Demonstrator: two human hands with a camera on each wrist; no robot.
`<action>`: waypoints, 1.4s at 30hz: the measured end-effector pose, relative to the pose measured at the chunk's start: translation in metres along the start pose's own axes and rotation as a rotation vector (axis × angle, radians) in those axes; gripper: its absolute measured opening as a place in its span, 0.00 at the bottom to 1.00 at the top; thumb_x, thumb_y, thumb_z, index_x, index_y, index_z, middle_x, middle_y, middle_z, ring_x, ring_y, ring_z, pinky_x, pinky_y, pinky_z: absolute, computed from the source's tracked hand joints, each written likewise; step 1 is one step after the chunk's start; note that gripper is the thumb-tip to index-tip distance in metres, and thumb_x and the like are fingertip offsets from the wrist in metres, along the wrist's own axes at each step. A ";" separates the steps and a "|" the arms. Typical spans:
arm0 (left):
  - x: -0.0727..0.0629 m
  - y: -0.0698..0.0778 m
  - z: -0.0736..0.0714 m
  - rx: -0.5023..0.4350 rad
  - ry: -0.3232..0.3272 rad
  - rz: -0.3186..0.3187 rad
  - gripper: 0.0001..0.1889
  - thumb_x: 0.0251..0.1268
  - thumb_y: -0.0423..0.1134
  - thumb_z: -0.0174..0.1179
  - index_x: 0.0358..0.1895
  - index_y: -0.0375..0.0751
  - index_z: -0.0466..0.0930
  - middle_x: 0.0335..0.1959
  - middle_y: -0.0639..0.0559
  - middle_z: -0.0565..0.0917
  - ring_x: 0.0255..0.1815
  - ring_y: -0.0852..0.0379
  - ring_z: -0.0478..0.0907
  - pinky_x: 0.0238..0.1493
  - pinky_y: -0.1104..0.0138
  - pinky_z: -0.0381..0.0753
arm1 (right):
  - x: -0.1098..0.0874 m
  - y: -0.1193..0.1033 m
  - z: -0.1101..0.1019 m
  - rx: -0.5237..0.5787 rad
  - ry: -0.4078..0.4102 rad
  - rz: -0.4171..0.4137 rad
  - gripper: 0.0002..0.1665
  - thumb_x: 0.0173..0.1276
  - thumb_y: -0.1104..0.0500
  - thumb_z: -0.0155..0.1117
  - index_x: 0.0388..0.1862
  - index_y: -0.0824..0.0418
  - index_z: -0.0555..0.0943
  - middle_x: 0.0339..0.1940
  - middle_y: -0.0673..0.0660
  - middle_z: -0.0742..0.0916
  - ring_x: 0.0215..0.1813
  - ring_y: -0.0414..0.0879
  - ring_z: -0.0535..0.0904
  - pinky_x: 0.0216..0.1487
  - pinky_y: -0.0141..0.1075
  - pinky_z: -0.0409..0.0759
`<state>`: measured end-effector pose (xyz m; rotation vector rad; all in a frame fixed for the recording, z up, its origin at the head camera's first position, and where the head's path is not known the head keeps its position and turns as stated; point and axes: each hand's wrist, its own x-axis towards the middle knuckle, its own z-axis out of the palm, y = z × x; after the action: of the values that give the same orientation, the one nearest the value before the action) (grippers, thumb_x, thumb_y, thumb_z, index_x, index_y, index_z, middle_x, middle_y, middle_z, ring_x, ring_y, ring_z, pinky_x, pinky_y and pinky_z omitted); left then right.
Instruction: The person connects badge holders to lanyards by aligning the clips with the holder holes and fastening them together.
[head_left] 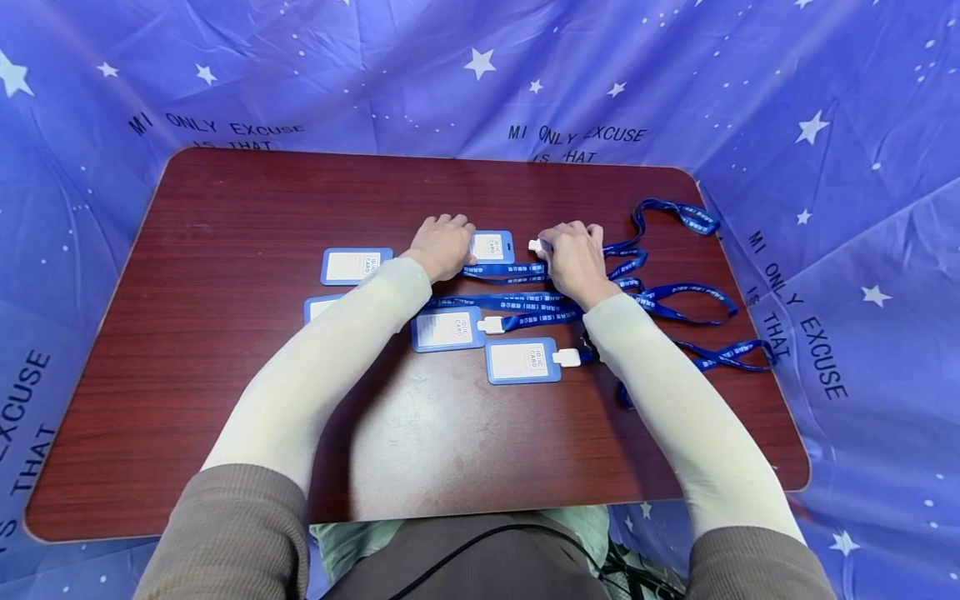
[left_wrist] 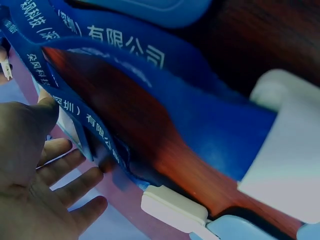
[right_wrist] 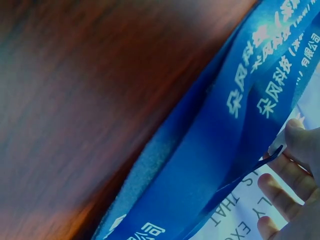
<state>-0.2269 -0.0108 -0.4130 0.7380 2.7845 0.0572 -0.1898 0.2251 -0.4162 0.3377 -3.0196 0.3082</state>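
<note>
My left hand (head_left: 442, 244) holds the left end of a blue card holder (head_left: 491, 247) with a white ID card in it. In the left wrist view, the thumb of that hand (left_wrist: 47, 185) lies against the holder (left_wrist: 67, 122), partly hidden by a lanyard strap. To its right, my right hand (head_left: 576, 257) pinches the white clip (head_left: 537, 245) of a blue lanyard. The clip (right_wrist: 278, 142) shows between thumb and forefinger in the right wrist view. A gap separates clip and holder. The holder's slotted end faces the clip.
Two card holders, one at the left (head_left: 352, 267) and one partly behind the left sleeve (head_left: 321, 307), lie on the brown table (head_left: 225, 200). Two more, central (head_left: 448, 329) and nearer (head_left: 523, 361), join white clips. Blue lanyards (head_left: 693, 302) spread toward the right edge.
</note>
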 end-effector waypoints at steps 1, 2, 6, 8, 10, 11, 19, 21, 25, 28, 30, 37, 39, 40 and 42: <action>0.000 0.000 0.000 -0.005 0.001 0.000 0.33 0.76 0.55 0.57 0.75 0.39 0.67 0.73 0.44 0.70 0.76 0.41 0.62 0.76 0.50 0.60 | 0.000 0.000 0.001 -0.003 -0.002 0.001 0.14 0.76 0.56 0.63 0.55 0.60 0.86 0.56 0.59 0.88 0.59 0.57 0.75 0.64 0.55 0.60; 0.000 0.000 0.001 -0.008 0.004 0.001 0.33 0.76 0.55 0.57 0.75 0.39 0.67 0.73 0.44 0.70 0.76 0.42 0.62 0.76 0.50 0.60 | 0.001 0.000 0.001 -0.005 -0.005 0.001 0.14 0.77 0.56 0.63 0.55 0.60 0.86 0.56 0.59 0.88 0.59 0.57 0.75 0.64 0.55 0.60; 0.000 0.001 0.002 -0.018 0.017 0.015 0.31 0.76 0.53 0.58 0.74 0.39 0.69 0.73 0.45 0.70 0.74 0.42 0.64 0.75 0.50 0.64 | 0.003 -0.001 0.003 -0.007 -0.007 -0.006 0.14 0.77 0.57 0.63 0.55 0.61 0.86 0.56 0.59 0.88 0.58 0.57 0.75 0.64 0.55 0.61; 0.000 0.002 0.002 -0.019 0.022 0.022 0.30 0.76 0.51 0.59 0.73 0.38 0.70 0.72 0.44 0.70 0.73 0.42 0.64 0.75 0.50 0.65 | 0.004 -0.001 0.004 -0.009 -0.009 -0.012 0.14 0.77 0.57 0.63 0.55 0.61 0.86 0.56 0.59 0.88 0.58 0.57 0.75 0.63 0.55 0.61; 0.000 0.003 0.002 -0.017 0.022 0.026 0.29 0.76 0.51 0.59 0.72 0.38 0.70 0.72 0.44 0.70 0.73 0.42 0.65 0.74 0.51 0.66 | 0.006 -0.001 0.005 -0.012 -0.013 -0.017 0.14 0.77 0.57 0.63 0.55 0.61 0.86 0.55 0.59 0.88 0.57 0.57 0.75 0.62 0.54 0.61; 0.000 0.003 0.002 -0.018 0.021 0.026 0.29 0.76 0.50 0.59 0.72 0.38 0.71 0.72 0.44 0.71 0.73 0.42 0.65 0.74 0.51 0.66 | 0.006 -0.001 0.005 -0.016 -0.016 -0.018 0.14 0.77 0.58 0.62 0.55 0.60 0.86 0.55 0.59 0.88 0.57 0.57 0.76 0.62 0.54 0.61; -0.001 0.005 0.001 -0.028 0.026 0.023 0.28 0.76 0.50 0.59 0.71 0.38 0.71 0.72 0.45 0.70 0.72 0.43 0.66 0.74 0.52 0.67 | 0.010 -0.004 0.006 -0.022 -0.053 -0.021 0.13 0.77 0.60 0.60 0.54 0.60 0.87 0.55 0.58 0.88 0.55 0.56 0.75 0.60 0.53 0.60; 0.000 0.004 0.002 -0.024 0.032 0.025 0.28 0.76 0.50 0.59 0.71 0.38 0.71 0.72 0.45 0.71 0.71 0.44 0.66 0.73 0.53 0.68 | 0.011 -0.006 0.007 -0.024 -0.057 -0.027 0.11 0.76 0.62 0.61 0.49 0.59 0.88 0.54 0.58 0.88 0.53 0.56 0.74 0.59 0.53 0.60; 0.000 0.004 0.004 -0.015 0.043 0.030 0.28 0.76 0.50 0.59 0.71 0.38 0.72 0.71 0.45 0.72 0.69 0.44 0.67 0.73 0.54 0.68 | 0.012 -0.008 0.008 -0.036 -0.046 -0.045 0.06 0.72 0.65 0.63 0.37 0.58 0.86 0.51 0.57 0.88 0.50 0.56 0.74 0.58 0.53 0.60; 0.000 0.004 0.005 -0.011 0.050 0.035 0.27 0.77 0.49 0.59 0.71 0.38 0.72 0.71 0.45 0.72 0.68 0.44 0.68 0.72 0.54 0.69 | 0.013 -0.008 0.009 -0.044 -0.045 -0.050 0.06 0.71 0.64 0.63 0.33 0.58 0.84 0.50 0.57 0.88 0.49 0.56 0.74 0.58 0.53 0.60; 0.000 0.004 0.005 -0.010 0.055 0.038 0.27 0.77 0.49 0.59 0.71 0.38 0.72 0.71 0.44 0.72 0.68 0.44 0.68 0.72 0.54 0.69 | 0.013 -0.008 0.010 -0.045 -0.051 -0.049 0.05 0.71 0.64 0.63 0.34 0.58 0.85 0.51 0.57 0.88 0.49 0.56 0.74 0.57 0.53 0.60; 0.000 0.005 0.006 -0.007 0.060 0.036 0.27 0.76 0.49 0.60 0.70 0.38 0.72 0.70 0.45 0.72 0.68 0.45 0.68 0.73 0.55 0.68 | 0.015 -0.008 0.012 -0.051 -0.068 -0.049 0.08 0.72 0.62 0.63 0.43 0.58 0.88 0.54 0.57 0.88 0.53 0.57 0.75 0.58 0.54 0.61; 0.000 0.004 0.006 -0.007 0.064 0.035 0.27 0.76 0.49 0.60 0.70 0.38 0.72 0.70 0.45 0.72 0.68 0.44 0.68 0.73 0.54 0.68 | 0.016 -0.009 0.013 -0.061 -0.077 -0.047 0.08 0.71 0.63 0.64 0.43 0.58 0.88 0.54 0.57 0.88 0.54 0.57 0.75 0.58 0.54 0.60; 0.000 0.004 0.007 -0.006 0.064 0.034 0.27 0.76 0.49 0.60 0.70 0.38 0.73 0.70 0.45 0.72 0.68 0.44 0.68 0.72 0.54 0.69 | 0.016 -0.009 0.013 -0.066 -0.080 -0.046 0.08 0.71 0.62 0.64 0.44 0.58 0.88 0.54 0.57 0.88 0.54 0.57 0.75 0.58 0.54 0.60; 0.001 0.004 0.007 -0.005 0.065 0.034 0.26 0.76 0.49 0.60 0.69 0.38 0.73 0.70 0.45 0.72 0.68 0.44 0.68 0.72 0.54 0.69 | 0.017 -0.010 0.014 -0.073 -0.089 -0.041 0.08 0.71 0.63 0.64 0.44 0.57 0.88 0.54 0.57 0.88 0.55 0.57 0.75 0.58 0.54 0.60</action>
<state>-0.2237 -0.0068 -0.4199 0.7961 2.8319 0.0963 -0.2051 0.2092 -0.4261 0.4170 -3.0963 0.1837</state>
